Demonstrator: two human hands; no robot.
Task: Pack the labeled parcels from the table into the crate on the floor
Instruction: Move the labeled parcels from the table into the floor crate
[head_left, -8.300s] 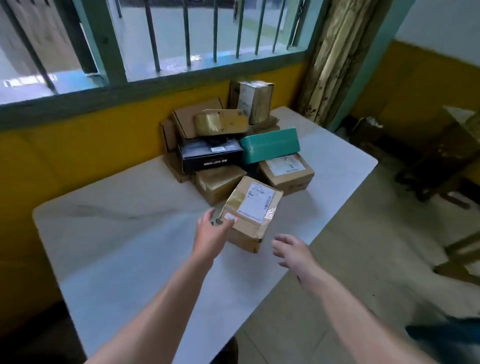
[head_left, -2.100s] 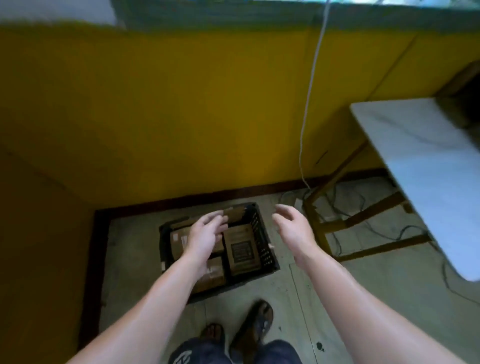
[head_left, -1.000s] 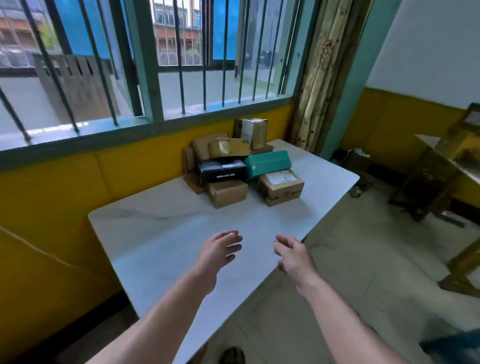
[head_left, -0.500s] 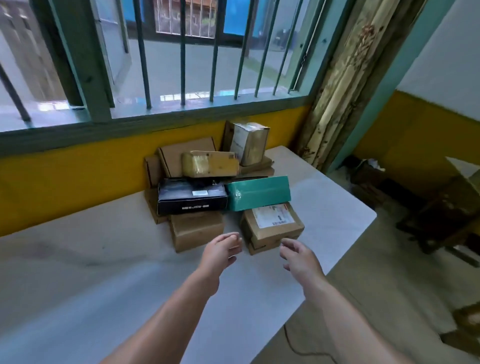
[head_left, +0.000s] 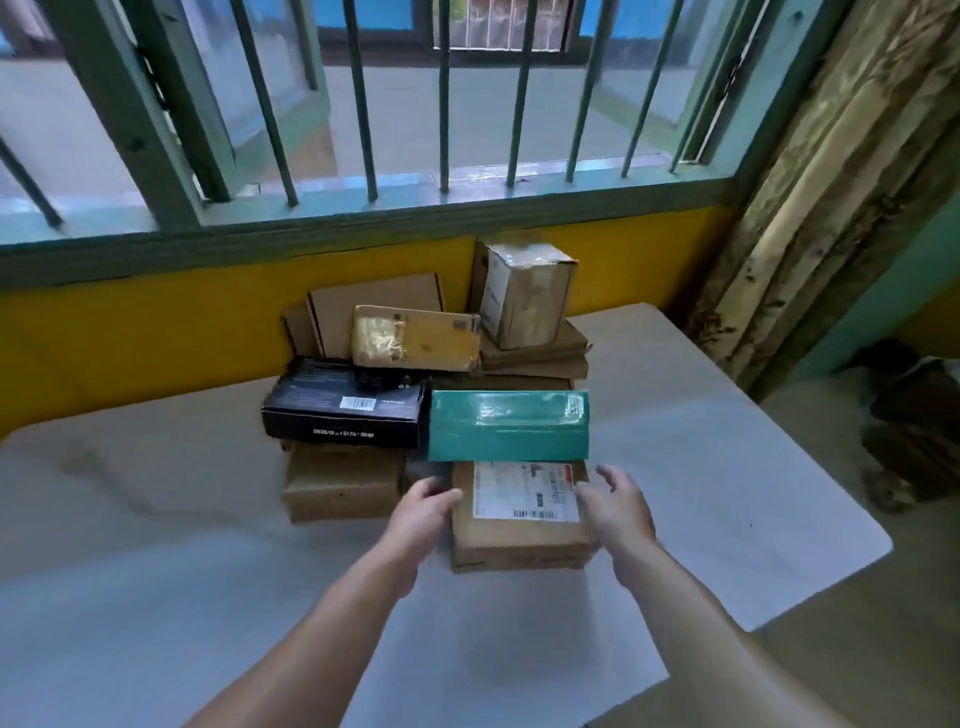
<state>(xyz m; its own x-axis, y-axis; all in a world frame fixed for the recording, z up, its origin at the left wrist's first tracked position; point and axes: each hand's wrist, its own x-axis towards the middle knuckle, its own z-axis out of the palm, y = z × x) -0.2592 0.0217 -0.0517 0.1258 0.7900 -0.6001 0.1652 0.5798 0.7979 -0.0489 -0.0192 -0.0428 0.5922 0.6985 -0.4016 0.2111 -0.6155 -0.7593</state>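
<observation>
A pile of parcels stands on the white table (head_left: 156, 545) against the yellow wall. Nearest me lies a brown cardboard parcel with a white shipping label (head_left: 519, 525). My left hand (head_left: 423, 512) is at its left side and my right hand (head_left: 615, 501) at its right side, fingers relaxed; neither plainly grips it. A teal parcel (head_left: 509, 426) lies across its far end. Beside these are a black box (head_left: 343, 410), a plain brown box (head_left: 340, 480), a yellow taped parcel (head_left: 415, 338) and a tall taped box (head_left: 524, 293). The crate is out of view.
A barred window with a green frame (head_left: 363, 218) runs above the wall. A wooden door post (head_left: 831, 182) rises at the right. The table's right edge drops to the floor, where a dark object (head_left: 914, 415) sits. Flat cardboard boxes (head_left: 374, 301) lean at the pile's back.
I have come closer to the table. Both hands have reached forward from short of the pile to either side of the labelled brown parcel.
</observation>
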